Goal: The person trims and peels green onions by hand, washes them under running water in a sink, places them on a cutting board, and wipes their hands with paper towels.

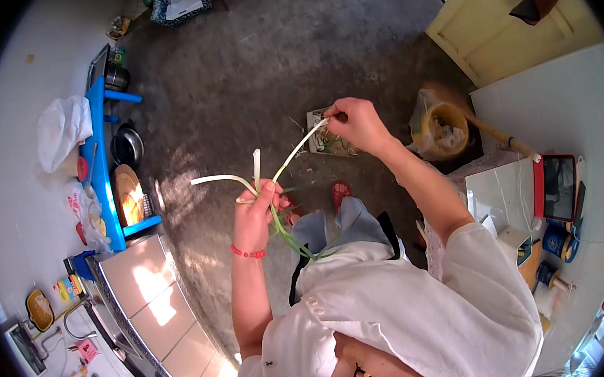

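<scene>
My left hand, with a red bead bracelet at the wrist, is closed around several green onions. Their white ends fan out above the fist, and the green leaves hang down toward my lap. Out to the right, my right hand pinches the white tip of one stalk, which stretches between both hands. Below the right hand, on the floor, lies a shallow box with scraps in it, partly hidden by that hand.
A yellow bin with a plastic liner stands on the right, a bamboo pole beside it. To the left are a blue rack with pans and a tiled counter. Red shoes show on the concrete floor.
</scene>
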Demonstrator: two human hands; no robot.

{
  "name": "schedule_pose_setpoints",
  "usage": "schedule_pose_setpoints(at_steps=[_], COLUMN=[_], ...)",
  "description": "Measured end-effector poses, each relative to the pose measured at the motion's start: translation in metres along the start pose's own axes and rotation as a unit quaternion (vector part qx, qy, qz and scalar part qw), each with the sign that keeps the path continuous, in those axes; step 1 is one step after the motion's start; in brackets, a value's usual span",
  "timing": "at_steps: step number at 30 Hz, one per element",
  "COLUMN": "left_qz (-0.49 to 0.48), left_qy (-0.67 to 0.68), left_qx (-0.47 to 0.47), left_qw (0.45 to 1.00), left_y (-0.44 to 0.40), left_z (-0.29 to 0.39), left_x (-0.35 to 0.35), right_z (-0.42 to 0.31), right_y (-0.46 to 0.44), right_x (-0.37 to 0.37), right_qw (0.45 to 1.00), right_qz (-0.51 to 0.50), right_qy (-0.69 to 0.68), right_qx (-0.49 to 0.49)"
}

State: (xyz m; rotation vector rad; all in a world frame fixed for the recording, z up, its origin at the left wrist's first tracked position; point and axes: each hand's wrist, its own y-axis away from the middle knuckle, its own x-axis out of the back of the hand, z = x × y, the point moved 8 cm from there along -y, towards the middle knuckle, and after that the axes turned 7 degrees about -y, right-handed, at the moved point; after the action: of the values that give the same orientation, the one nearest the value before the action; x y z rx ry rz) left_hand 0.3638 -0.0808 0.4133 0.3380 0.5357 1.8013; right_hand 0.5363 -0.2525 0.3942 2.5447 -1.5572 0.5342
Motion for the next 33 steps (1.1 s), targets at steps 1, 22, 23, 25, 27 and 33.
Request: schedule_pose_setpoints(at_steps=[1, 22, 23, 25, 27, 33], left_qz=[0.002, 0.014, 0.019, 0.028, 0.026, -0.012], left_qy=[-0.004, 0.235, 0.250, 0.255, 0.248, 0.206], left_qx=[0.006, -0.061, -0.074, -0.091, -0.102, -0.091], left_qw=[1.000, 0.970, 0.965, 0.962, 0.963, 0.974], left_y=[-0.002, 0.007, 0.008, 0.011, 0.013, 0.033], left_z=[-0.002, -0.022, -0.018, -0.013, -0.010, -0.004], left_x=[0.002, 0.082, 0.088, 0.098, 0.107, 0.108], right_z=[0.003, 0.150, 0.160, 0.110, 0.042, -0.118], right_y=[-0.003, -0.019, -0.020, -0.021, -0.025, -0.006], right_x=[0.002, 0.000, -0.008, -0.036, -0.080, -0.233], right_qw=[0.999, 0.984, 0.974, 0.983, 0.977, 0.820], right_qz=[-0.003, -0.038, -0.076, -0.113, -0.172, -0.343], right_qy=[-0.033, 0.141, 0.155, 0.051, -0.072, -0.395], right_qx=[-0.034, -0.104, -0.150, -0.136, -0.104, -0.234])
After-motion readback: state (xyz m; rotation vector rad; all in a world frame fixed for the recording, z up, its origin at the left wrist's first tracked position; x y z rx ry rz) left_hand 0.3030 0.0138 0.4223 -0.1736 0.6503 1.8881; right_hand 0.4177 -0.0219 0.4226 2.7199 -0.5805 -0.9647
